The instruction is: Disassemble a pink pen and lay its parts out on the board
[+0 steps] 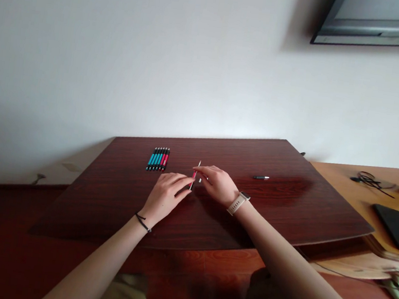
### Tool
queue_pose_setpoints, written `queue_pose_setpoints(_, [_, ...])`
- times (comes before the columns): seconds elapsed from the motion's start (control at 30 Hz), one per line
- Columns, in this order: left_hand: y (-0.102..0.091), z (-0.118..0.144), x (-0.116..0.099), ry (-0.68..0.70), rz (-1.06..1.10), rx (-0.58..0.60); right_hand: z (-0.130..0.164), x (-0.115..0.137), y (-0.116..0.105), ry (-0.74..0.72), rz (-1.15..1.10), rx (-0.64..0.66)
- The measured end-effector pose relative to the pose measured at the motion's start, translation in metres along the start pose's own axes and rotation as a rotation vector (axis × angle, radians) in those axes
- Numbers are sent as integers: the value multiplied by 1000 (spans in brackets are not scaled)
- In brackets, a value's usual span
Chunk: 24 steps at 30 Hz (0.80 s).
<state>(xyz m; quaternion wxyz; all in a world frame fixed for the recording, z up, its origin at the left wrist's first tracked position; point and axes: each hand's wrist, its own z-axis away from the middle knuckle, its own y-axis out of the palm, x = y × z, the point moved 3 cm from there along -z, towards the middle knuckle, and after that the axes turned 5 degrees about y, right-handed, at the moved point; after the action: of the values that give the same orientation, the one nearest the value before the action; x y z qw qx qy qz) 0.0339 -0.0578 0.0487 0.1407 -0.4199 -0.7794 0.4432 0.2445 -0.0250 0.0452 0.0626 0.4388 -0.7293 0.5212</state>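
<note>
One red pen (194, 174) over the desk (235, 156), and I've got the left hand (166, 195) pinching its lower end! Right hand (217, 184) has fingers at the upper part; clamped or not, I can't tell from here. White bit (200, 180) just beside, pens (158, 159) lined up leftward.

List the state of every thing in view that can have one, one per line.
Left hand: pinching pink pen
Right hand: fingertips at pink pen, grip unclear
Pink pen: held, partly hidden, pale tip showing
Teal and pink pens: lying in a row
Black pen part: lying apart
Watch: strapped on
Cable: loosely coiled
Television: wall-mounted, power unclear
</note>
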Motion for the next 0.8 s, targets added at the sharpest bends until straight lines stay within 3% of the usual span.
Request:
queue_pose_setpoints(0.13, [-5, 12, 7, 38, -20, 73, -11, 11, 14, -31, -5, 65])
queue_pose_setpoints(0.47, [-17, 28, 33, -67, -33, 197, -17, 11, 32, 6, 116, 126])
queue_pose_setpoints(0.8, [-7, 27, 35, -51, -103, 189, -13, 3, 23, 77, 163, -4])
